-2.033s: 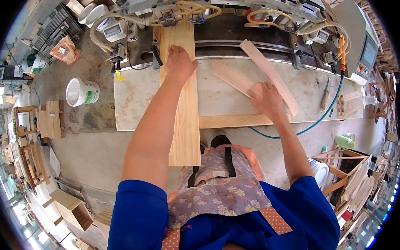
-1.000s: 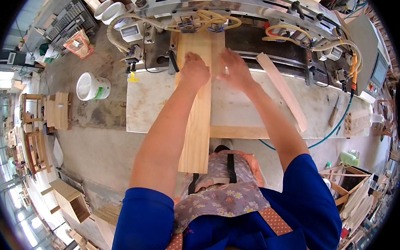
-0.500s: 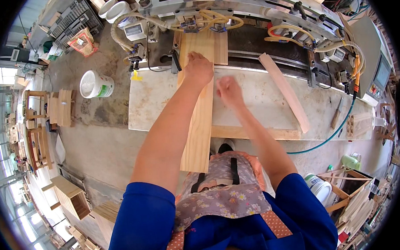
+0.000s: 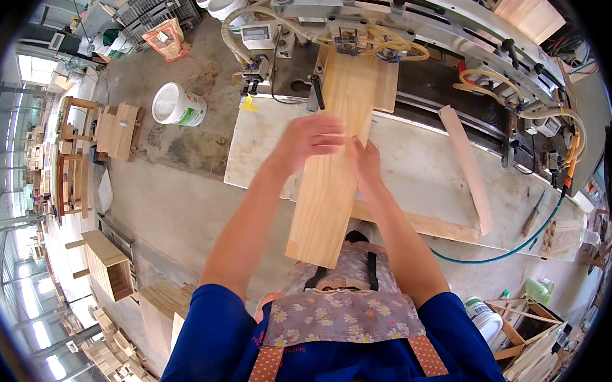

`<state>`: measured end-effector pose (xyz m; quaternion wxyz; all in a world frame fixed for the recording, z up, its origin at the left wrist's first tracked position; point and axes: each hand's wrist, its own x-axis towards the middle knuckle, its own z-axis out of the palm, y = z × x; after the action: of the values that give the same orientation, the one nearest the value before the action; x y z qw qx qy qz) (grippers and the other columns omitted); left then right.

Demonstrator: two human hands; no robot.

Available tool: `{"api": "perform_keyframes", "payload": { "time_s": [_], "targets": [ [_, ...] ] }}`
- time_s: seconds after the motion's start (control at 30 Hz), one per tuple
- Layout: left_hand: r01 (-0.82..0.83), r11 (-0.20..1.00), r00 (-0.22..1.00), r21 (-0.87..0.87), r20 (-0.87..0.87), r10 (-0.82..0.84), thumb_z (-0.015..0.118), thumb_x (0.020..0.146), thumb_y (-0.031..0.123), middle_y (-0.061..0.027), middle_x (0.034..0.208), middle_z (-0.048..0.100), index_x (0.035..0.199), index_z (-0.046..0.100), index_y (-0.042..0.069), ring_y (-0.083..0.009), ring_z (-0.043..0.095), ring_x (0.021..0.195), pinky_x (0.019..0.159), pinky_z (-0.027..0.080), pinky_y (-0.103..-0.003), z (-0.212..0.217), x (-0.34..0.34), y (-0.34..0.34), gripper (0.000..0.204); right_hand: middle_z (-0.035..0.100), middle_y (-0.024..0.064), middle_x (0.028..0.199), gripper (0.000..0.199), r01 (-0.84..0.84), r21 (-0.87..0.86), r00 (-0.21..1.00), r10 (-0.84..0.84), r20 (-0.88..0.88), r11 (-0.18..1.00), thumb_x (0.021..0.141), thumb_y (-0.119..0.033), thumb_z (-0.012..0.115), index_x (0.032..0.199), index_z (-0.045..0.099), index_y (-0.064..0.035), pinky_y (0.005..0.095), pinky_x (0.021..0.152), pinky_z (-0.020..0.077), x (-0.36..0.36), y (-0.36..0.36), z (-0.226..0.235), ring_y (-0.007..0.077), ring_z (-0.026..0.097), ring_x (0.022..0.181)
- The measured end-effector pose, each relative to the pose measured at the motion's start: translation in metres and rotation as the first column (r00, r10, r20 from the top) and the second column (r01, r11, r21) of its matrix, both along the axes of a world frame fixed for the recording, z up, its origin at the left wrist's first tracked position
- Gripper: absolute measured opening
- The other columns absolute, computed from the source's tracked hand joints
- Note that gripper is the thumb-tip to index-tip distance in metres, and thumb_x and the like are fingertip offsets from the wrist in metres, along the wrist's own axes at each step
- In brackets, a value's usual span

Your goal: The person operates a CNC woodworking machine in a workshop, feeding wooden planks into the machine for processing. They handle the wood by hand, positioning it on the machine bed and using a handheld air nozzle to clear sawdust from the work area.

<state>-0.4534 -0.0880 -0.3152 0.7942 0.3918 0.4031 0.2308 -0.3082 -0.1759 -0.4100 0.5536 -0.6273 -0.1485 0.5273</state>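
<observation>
A long pale wooden board lies under the machine's clamp at its far end, its near end sticking out past the table edge toward my apron. My left hand is above the board's left side, fingers stretched out and slightly blurred; whether it touches the wood I cannot tell. At the right edge of the board, my right hand grips it, thumb up by the top face and the other fingers partly hidden. Beside the board's far part, a second wooden piece shows to the right. A black lever stands just left of the board.
A metal machine beam with hoses spans the back. On the white worktable lie a curved wooden strip, a wooden bar along the front edge and a knife. A white bucket stands on the floor at left.
My left hand has drawn back from the board's far part and opened. My right hand has come to the board's right edge. The view has turned, so the board looks more slanted.
</observation>
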Motion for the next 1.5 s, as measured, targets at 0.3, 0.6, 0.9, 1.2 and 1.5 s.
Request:
{"api": "perform_keyframes", "payload": {
  "time_s": [0.3,0.6,0.9,1.2,1.5],
  "targets": [
    [-0.733,0.557,0.526,-0.390,0.194,0.828,0.064,0.094,0.019,-0.0143,0.085,0.067,0.092,0.057,-0.002,-0.0253,0.069,0.079,0.063,0.061,-0.026,-0.083,-0.086,0.106,0.022,0.067,0.0153,0.104,0.038,-0.053,-0.024,0.997,0.054,0.046,0.998,0.095,-0.027,0.055,0.115,0.060,0.0056,0.0368,0.078,0.0496,0.002,-0.001,-0.021,0.0238,0.064,0.092],
    [-0.745,0.603,0.625,-0.285,0.019,0.781,0.060,0.095,0.022,-0.0107,0.078,0.065,0.090,0.058,0.001,-0.0211,0.066,0.067,0.057,0.059,-0.027,-0.079,-0.092,0.111,0.021,0.067,0.0166,0.108,0.043,-0.055,-0.001,0.998,0.056,0.015,0.998,0.096,-0.030,0.054,0.119,0.059,0.0049,0.0376,0.080,0.0494,0.001,-0.003,-0.018,0.0235,0.064,0.096],
    [-0.109,0.823,0.987,0.557,-0.036,0.154,0.062,0.084,0.013,0.0000,0.053,0.050,0.059,0.056,0.007,-0.0092,0.046,0.045,0.043,0.032,-0.023,0.181,0.014,-0.109,0.026,0.065,0.0215,0.111,0.051,-0.200,-0.077,0.914,0.214,0.345,0.977,0.093,-0.035,0.058,0.118,0.058,0.0100,0.0405,0.080,0.0508,0.015,0.007,-0.039,0.0294,0.064,0.093],
    [0.020,0.665,0.912,0.746,0.259,-0.318,0.065,0.084,0.016,-0.0020,0.060,0.055,0.070,0.059,0.006,-0.0104,0.052,0.053,0.047,0.038,-0.024,0.226,0.027,-0.274,0.019,0.063,0.0175,0.115,0.061,-0.272,0.023,0.961,0.273,-0.040,0.962,0.093,-0.046,0.057,0.125,0.051,0.0052,0.0452,0.079,0.0566,0.025,0.015,-0.047,0.0299,0.066,0.098],
    [-0.147,0.696,0.917,0.703,0.360,-0.170,0.068,0.084,0.019,-0.0041,0.067,0.061,0.080,0.062,0.005,-0.0116,0.058,0.061,0.052,0.044,-0.026,0.229,-0.028,-0.338,0.016,0.067,0.0110,0.109,0.051,-0.298,-0.076,0.953,0.292,-0.080,0.951,0.097,-0.042,0.057,0.124,0.053,0.0011,0.0363,0.065,0.0566,0.043,0.027,-0.032,0.0260,0.069,0.092]
  ]
}}
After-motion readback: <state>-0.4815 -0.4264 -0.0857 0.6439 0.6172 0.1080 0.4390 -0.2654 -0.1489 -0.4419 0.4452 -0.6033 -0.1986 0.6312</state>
